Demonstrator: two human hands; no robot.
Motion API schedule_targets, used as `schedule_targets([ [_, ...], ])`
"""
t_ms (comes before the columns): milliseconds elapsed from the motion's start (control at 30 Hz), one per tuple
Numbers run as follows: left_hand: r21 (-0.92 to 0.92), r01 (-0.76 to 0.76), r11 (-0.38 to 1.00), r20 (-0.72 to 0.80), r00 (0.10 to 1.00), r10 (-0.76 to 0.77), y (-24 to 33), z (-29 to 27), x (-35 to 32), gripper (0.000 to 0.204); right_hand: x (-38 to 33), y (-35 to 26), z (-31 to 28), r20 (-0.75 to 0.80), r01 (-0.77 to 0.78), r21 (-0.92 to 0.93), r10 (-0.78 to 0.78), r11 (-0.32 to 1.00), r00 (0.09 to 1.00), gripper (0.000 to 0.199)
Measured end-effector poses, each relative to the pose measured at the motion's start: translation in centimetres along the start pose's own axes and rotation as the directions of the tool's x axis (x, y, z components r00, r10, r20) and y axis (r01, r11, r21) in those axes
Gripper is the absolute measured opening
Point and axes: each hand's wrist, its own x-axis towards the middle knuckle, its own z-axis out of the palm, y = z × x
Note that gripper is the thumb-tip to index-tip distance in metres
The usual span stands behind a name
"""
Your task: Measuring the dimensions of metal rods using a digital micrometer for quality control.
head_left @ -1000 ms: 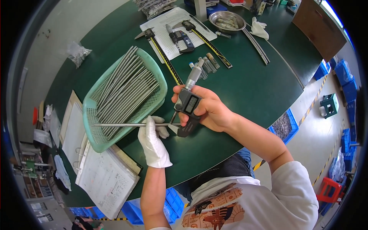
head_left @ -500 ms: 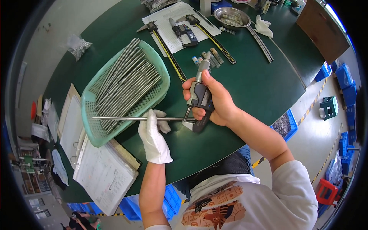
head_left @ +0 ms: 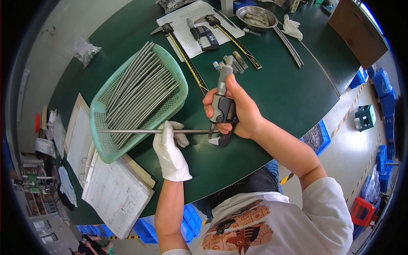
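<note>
Here our gloved left hand (head_left: 170,148) pinches one steel rod (head_left: 144,131); our right hand (head_left: 238,112) grips one micrometer (head_left: 223,106); three calipers (head_left: 204,32) lie far.

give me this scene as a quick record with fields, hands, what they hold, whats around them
left hand: white-gloved left hand, grip closed on a long thin grey metal rod, held level
right hand: bare right hand, grip closed on a grey digital micrometer
contact: micrometer sits at the rod's right end
behind rod: pale green perforated plastic basket filled with similar rods
surface: dark green table
far side: two digital calipers on a white sheet, round steel bowl
near left: open ring binder of papers
</note>
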Motion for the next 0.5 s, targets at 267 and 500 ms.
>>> schedule_targets([
  [267, 0.002, -0.002, 1.0, -0.001, 1.0, 0.002, 0.06, 0.01, -0.03, 0.036, 0.09, -0.01, 0.17, -0.09, -0.046, -0.057, 0.041, 0.997, 0.995, 0.064],
  [500, -0.002, 0.008, 1.0, -0.007, 1.0, -0.008, 0.0, 0.0, 0.01, 0.036, 0.17, -0.01, 0.34, -0.055, -0.045, -0.07, 0.042, 0.997, 0.998, 0.06],
])
